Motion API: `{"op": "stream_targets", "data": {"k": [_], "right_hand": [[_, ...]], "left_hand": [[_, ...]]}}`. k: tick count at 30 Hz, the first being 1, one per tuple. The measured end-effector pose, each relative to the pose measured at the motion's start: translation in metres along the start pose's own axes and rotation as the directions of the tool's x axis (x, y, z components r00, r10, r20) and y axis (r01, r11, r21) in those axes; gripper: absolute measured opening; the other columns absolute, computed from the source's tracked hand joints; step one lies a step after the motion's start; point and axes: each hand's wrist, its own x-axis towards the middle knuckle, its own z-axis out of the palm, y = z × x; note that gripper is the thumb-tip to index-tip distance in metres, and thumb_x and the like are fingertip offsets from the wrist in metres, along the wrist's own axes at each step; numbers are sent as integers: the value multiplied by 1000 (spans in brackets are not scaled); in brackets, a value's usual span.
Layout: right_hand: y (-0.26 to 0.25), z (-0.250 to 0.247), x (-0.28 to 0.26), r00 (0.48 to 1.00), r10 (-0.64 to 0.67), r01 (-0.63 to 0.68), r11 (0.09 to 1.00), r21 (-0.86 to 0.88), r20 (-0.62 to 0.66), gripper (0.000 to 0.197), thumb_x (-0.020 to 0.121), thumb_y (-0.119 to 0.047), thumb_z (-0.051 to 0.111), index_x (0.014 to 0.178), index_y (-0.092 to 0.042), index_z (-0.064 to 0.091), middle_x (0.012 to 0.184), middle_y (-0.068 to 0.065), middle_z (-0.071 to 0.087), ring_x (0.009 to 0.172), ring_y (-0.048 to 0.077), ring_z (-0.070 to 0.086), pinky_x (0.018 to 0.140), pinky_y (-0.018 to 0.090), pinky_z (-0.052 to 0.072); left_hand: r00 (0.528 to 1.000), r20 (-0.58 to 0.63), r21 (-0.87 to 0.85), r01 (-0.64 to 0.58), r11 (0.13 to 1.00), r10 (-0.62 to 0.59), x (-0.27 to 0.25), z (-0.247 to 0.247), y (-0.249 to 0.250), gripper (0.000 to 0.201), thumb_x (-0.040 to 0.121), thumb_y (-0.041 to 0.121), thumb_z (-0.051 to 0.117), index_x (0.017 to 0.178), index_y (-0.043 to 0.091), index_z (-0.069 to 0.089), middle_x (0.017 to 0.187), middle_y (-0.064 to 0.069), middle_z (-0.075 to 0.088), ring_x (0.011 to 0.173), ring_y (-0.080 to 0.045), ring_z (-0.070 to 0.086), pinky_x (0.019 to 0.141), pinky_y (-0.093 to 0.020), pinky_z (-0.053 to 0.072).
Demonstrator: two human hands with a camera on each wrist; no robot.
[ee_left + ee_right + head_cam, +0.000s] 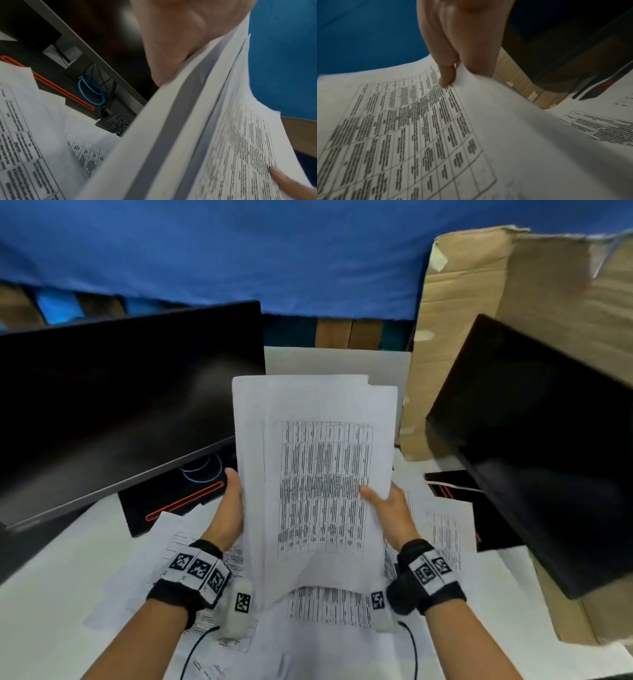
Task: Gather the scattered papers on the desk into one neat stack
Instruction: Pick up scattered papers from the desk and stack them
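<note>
1. Papers are the job here: a bundle of printed sheets (315, 474) is held upright above the white desk (61, 594), between the two monitors, and more loose sheets (161, 546) lie scattered flat on the desk below it.
2. At far left, the left monitor (120, 405) leans over a black box with an orange stripe (178, 501); a corner of one loose sheet lies just beside that box.
3. The left hand (227, 508) grips the bundle's left edge, thumb along the front; the fingers behind are hidden, so I judge the grip from the left wrist view, where the palm wraps the fanned edges.
4. The bundle is light and limp. Its bottom sags forward and its top corners do not line up, so it likely needs tapping on the desk to square it.
5. The right hand (387, 508) pinches the bundle's right edge, thumb on the printed table and fingers behind.
6. Holding both long edges near the middle suits such floppy paper; a one-handed corner hold would probably let the sheets fan out or slip.
7. Further right, another printed sheet (442, 529) lies on the desk below the right monitor (531, 457), with a cardboard box (462, 302) behind.
</note>
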Motion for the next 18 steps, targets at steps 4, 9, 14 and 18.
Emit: {"op": "stream_targets", "data": {"k": [4,9,14,18], "right_hand": [[0,6,1,995,-80,84,995,53,-66,37,88,-9,57,124,-12,51,107,-7,61,97,9,58,90,25,45],[-9,1,6,989,-145,145,987,72,-2,38,77,-5,68,112,-16,57,96,-13,66,81,-7,65,74,11,52],[-16,-4,7,988,-70,68,998,16,135,26,73,-2,72,85,-24,63,83,-12,69,76,-1,67,83,27,53],[-12,-6,9,988,29,-33,999,29,150,41,74,-12,74,105,-6,48,99,-4,53,95,12,52,92,26,36]], "left_hand": [[984,-74,219,-142,965,162,4,-4,-3,24,82,31,59,105,25,61,81,19,74,81,1,68,87,-31,54],[963,-10,157,-265,951,270,3,-8,9,47,57,52,74,94,25,64,81,21,74,79,1,69,69,-16,57],[965,54,146,-260,954,255,1,-10,13,76,28,62,81,91,23,64,80,20,75,79,2,69,64,-10,52],[971,90,196,-236,952,222,1,-10,11,75,34,62,80,98,28,63,93,18,74,91,-2,68,70,-14,54]]}}
